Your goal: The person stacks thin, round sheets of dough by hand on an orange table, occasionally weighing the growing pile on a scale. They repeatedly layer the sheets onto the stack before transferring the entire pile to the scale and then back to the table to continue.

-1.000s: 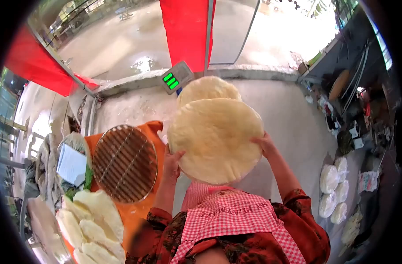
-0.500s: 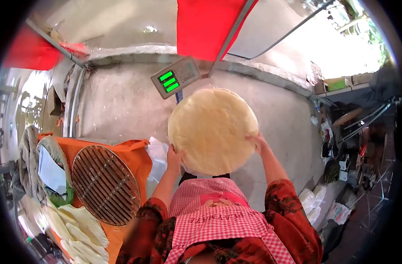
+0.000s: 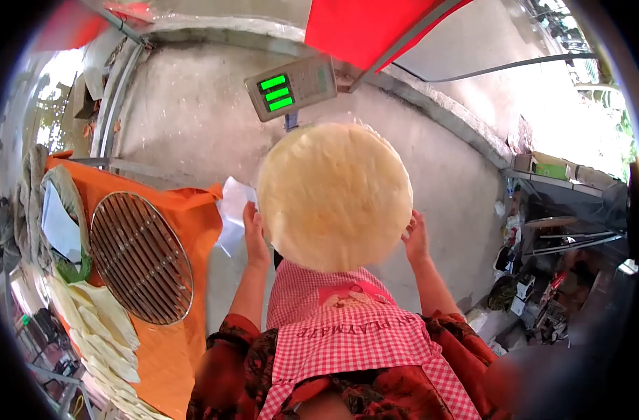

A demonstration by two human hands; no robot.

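Observation:
A large, round, pale golden flatbread [image 3: 335, 199] lies level in front of my apron, with a thin uneven edge showing along its far rim. On its left rim is my left hand [image 3: 256, 234], fingers pointing up along the edge. My right hand [image 3: 415, 236] is at the right rim, fingers bent against it and partly hidden by it. The bread is held between the two hands. Just beyond it stands a scale display [image 3: 291, 87] with green lit panels; whatever is under the bread is hidden.
At left, an orange cloth [image 3: 172, 350] carries a round slatted metal rack [image 3: 142, 257] and folded pale sheets [image 3: 106, 322]. A white plastic bag [image 3: 235, 213] hangs beside it. Red fabric [image 3: 375, 28] hangs beyond the display. Cluttered shelving [image 3: 557, 245] stands at right.
The flatbread looks slightly larger and nearer, and the gap to the display is smaller in view. Both hands shifted from thumbs over the top to the side rims. The whole view has tilted.

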